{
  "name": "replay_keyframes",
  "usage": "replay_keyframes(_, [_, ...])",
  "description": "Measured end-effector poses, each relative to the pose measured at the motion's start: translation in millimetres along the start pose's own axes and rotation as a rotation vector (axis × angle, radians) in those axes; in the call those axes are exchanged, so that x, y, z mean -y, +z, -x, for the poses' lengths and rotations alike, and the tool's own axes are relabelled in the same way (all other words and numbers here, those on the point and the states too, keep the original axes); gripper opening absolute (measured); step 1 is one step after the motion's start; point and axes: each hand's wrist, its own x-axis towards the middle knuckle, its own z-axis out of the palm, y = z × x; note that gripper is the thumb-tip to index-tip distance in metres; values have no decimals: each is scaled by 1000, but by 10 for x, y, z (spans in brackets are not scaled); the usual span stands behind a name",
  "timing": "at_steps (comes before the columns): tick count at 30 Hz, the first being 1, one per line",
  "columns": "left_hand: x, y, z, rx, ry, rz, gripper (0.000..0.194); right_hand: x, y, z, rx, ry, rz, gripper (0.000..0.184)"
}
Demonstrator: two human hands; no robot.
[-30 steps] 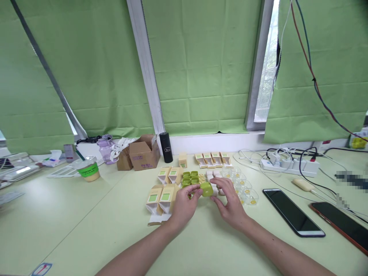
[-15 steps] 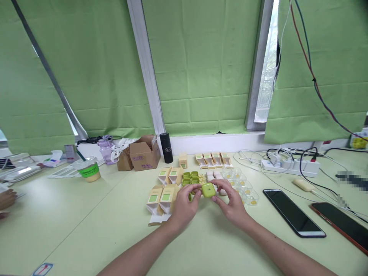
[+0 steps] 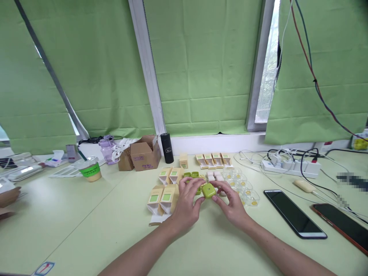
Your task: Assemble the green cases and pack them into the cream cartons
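A small green case point(image 3: 208, 190), square with rounded corners and a dark dot on top, is held just above the table between both hands. My right hand point(image 3: 231, 203) pinches its right side with thumb and forefinger. My left hand point(image 3: 186, 201) has its thumb and fingertips at the left edge, the fingers curved over the green trays point(image 3: 194, 174) behind and partly hiding them. Beyond my right hand lie pinkish-white pieces point(image 3: 215, 176) and several clear plastic cups point(image 3: 245, 184) with yellow spots. Left of my left hand stand open cream cartons point(image 3: 168, 197) with green windows.
More cartons point(image 3: 214, 160) line the back, beside a black tumbler point(image 3: 166, 148) and a cardboard box point(image 3: 145, 155). A drink cup point(image 3: 90, 169) stands left. At right are a phone point(image 3: 294, 212), another phone point(image 3: 342, 222) and a power strip point(image 3: 290, 167) with cables. Another person's hand point(image 3: 10, 196) shows far left.
My left hand's fingers have lifted and spread further over the green trays, its thumb moving right toward the case. The case has turned slightly. The other person's hand has shifted.
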Motion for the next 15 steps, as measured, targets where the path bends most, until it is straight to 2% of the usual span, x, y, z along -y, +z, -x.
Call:
replay_keyframes(6, [-5, -8, 4, 105, 77, -36, 65, 18, 30, 11, 1, -26, 71, 31])
replay_keyframes(9, [2, -13, 4, 135, 62, -10, 62, 22, 37, 11, 16, -26, 113, 30])
replay_keyframes(12, [24, -20, -16, 87, -17, 84, 53, -7, 17, -4, 28, -61, 192, 31])
replay_keyframes(15, [66, -11, -49, -17, -182, 226, 46, -57, -9, -19, 93, -163, 391, 30])
